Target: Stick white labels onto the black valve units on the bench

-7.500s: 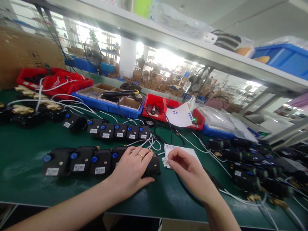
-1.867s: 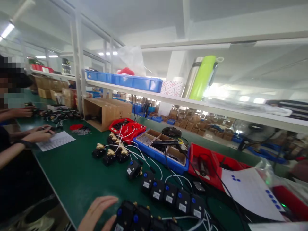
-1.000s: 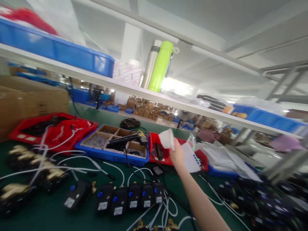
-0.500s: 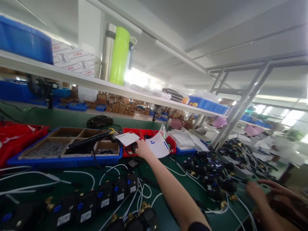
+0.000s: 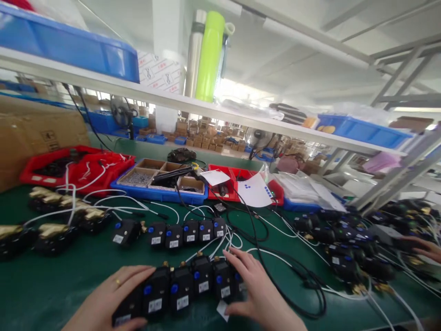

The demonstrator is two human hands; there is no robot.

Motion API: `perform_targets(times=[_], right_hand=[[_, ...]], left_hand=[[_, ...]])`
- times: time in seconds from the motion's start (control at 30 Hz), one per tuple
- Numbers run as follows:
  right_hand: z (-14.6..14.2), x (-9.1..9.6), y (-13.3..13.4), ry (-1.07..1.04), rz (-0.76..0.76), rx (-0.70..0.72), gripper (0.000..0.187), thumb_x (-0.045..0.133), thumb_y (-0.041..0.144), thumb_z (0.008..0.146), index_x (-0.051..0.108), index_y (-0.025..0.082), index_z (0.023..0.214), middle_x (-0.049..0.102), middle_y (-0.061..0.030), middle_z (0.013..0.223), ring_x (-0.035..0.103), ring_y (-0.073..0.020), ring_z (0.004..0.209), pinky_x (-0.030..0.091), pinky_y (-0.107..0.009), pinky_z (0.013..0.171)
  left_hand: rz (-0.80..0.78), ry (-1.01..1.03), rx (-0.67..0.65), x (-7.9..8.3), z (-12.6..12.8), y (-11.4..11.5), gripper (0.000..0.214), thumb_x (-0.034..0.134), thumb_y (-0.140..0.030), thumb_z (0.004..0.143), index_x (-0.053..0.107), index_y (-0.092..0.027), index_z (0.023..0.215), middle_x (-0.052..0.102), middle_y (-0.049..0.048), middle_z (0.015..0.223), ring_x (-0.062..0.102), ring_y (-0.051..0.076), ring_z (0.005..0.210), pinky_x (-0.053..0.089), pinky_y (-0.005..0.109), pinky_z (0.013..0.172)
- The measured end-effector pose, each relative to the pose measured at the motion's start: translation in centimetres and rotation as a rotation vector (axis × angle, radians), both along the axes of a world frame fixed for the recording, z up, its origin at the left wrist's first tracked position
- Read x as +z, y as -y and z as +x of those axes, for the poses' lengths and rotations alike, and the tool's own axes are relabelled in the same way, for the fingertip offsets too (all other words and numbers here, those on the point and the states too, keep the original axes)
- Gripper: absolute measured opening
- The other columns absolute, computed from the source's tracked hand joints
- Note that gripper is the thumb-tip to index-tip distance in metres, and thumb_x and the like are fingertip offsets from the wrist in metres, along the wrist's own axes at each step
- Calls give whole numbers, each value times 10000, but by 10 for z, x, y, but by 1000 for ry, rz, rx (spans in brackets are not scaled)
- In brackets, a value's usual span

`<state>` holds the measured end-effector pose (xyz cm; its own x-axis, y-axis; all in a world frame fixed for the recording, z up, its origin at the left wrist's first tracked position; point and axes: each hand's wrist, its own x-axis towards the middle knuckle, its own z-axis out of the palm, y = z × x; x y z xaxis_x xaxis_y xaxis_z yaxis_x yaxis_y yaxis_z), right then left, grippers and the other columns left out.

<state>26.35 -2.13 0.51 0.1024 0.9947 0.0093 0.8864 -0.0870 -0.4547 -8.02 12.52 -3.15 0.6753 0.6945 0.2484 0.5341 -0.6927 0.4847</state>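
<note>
Along the front of the bench stands a row of several black box-shaped units (image 5: 181, 287) with blue knobs, white labels and brass fittings. My left hand (image 5: 112, 296), with a ring on one finger, curls around the left end unit (image 5: 129, 303), thumb in front and fingers behind. At the other end, my right hand (image 5: 253, 287) has its fingers and thumb around the rightmost unit (image 5: 240, 281), mostly hidden by the hand. Near the right thumb is a small white paper piece (image 5: 222, 311). Behind is a second row of similar units (image 5: 190, 232).
Red bins (image 5: 213, 193) with papers, a blue tray of small parts (image 5: 161, 194) and a red tray (image 5: 79, 177) line the back. Black and white cables (image 5: 265, 266) lie to the right. Brass-topped units (image 5: 51, 232) sit left. Another person's hand (image 5: 429, 248) is at far right.
My right hand has left the black object at the red bin and come down to the front row. My left hand has entered view at the row's left end. The view has swung left.
</note>
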Motion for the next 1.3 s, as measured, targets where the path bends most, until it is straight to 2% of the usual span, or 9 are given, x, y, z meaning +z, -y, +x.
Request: perform_targets(times=[0.07, 0.13, 0.27, 0.4, 0.57, 0.63, 0.83, 1.07, 1.3], right_hand=[[-14, -22, 0, 142, 39, -50, 1170, 959, 223, 496, 388, 356, 1508, 326, -96, 1592, 279, -442, 1432, 321, -651, 1123], [-23, -31, -5, 240, 91, -58, 1045, 887, 144, 599, 403, 355, 1501, 382, -98, 1562, 335, -437, 1396, 393, -649, 1061], [-26, -24, -15, 297, 154, -1, 866, 786, 133, 732, 420, 335, 1490, 585, -97, 1370, 506, -375, 1229, 463, -591, 978], [-18, -19, -20, 294, 180, 53, 766, 783, 249, 791, 439, 315, 1472, 565, -87, 1400, 486, -357, 1253, 430, -570, 1007], [-18, -19, -24, 345, 165, 155, 1000, 887, 328, 697, 323, 378, 1522, 384, -62, 1572, 363, -425, 1380, 344, -665, 1048], [-24, -17, -27, 375, 164, 202, 996, 875, 366, 720, 297, 382, 1531, 374, -60, 1578, 352, -428, 1393, 288, -697, 1072], [-38, -25, -37, 334, 290, 226, 739, 792, 320, 802, 448, 312, 1455, 586, -57, 1406, 569, -323, 1167, 406, -506, 972], [-23, -36, -32, 328, 342, 221, 687, 765, 262, 796, 488, 285, 1424, 605, -57, 1383, 569, -313, 1134, 377, -466, 934], [9, -30, -18, 347, 302, 233, 626, 717, 262, 839, 481, 289, 1418, 585, -59, 1402, 535, -287, 1178, 331, -436, 969]], left_hand=[[-24, -83, -45, 12, 13, 0, 684, 764, -303, 726, 553, -381, 1372, 613, 17, 1386, 605, 266, 1226, 507, 378, 1044], [-6, -135, -59, 19, 21, -1, 744, 771, -270, 711, 521, -400, 1399, 599, 10, 1402, 601, 272, 1232, 511, 396, 1039], [64, -159, -79, 18, 24, 0, 730, 741, -296, 748, 489, -407, 1425, 607, 5, 1393, 619, 275, 1205, 521, 403, 1022], [118, -128, -61, 15, 24, 2, 669, 722, -329, 782, 513, -369, 1416, 625, 30, 1372, 639, 266, 1172, 527, 369, 1001], [173, -147, -66, 20, 27, 3, 755, 772, -333, 711, 510, -364, 1418, 638, 24, 1363, 634, 281, 1180, 524, 378, 1002], [192, -182, -97, 20, 27, 2, 814, 796, -356, 679, 489, -368, 1433, 638, 24, 1366, 631, 291, 1186, 533, 388, 990], [208, -200, -63, 19, 35, 3, 723, 787, -334, 708, 544, -335, 1389, 657, 37, 1336, 649, 284, 1148, 538, 393, 975], [246, -147, -79, 22, 49, 17, 663, 787, -299, 695, 593, -300, 1329, 688, 42, 1284, 677, 275, 1092, 558, 368, 936], [332, -112, -94, 3, 78, 33, 685, 819, -345, 699, 574, -291, 1336, 686, 45, 1286, 701, 290, 1042, 603, 405, 885]])
